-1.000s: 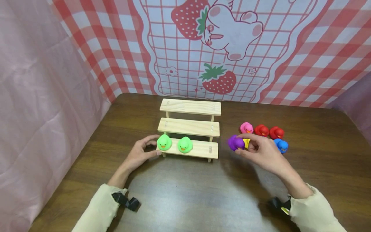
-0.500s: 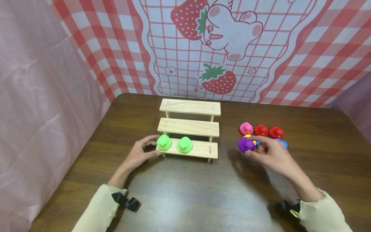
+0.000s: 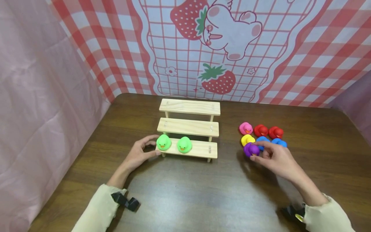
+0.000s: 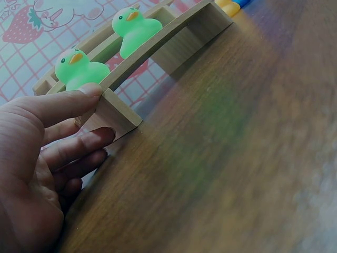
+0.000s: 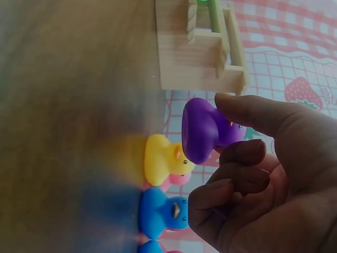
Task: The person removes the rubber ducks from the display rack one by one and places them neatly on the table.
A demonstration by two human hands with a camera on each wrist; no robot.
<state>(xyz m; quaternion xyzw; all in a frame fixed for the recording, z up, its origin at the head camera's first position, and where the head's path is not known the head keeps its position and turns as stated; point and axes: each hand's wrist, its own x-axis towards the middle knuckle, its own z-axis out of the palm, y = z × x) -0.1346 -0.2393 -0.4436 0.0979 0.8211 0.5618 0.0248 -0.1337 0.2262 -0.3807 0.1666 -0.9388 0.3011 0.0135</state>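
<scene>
My right hand (image 3: 276, 159) pinches a purple rubber duck (image 3: 251, 150) between thumb and fingers, and the right wrist view has that duck held off the table. Right behind it sit a yellow duck (image 3: 247, 140) and a blue duck (image 3: 262, 141). My left hand (image 3: 142, 151) grips the left end of the bottom step on a three-step wooden stand (image 3: 187, 127), its thumb (image 4: 68, 105) against the board's edge. Two green ducks stand on that step: one (image 3: 163, 142) at the left end by my fingers, the other (image 3: 184, 145) near the middle.
Beyond the blue duck lies a second blue duck (image 3: 279, 142), partly covered by my right hand. A pink duck (image 3: 246, 128) and two red ducks, one (image 3: 261, 130) beside the other (image 3: 276, 132), form the row behind. A checked cloth (image 3: 124, 51) hangs behind the brown table (image 3: 185, 193).
My right hand has carried the purple duck rightward and toward the table's front, uncovering the yellow duck and a blue one. My left hand has stayed at the stand.
</scene>
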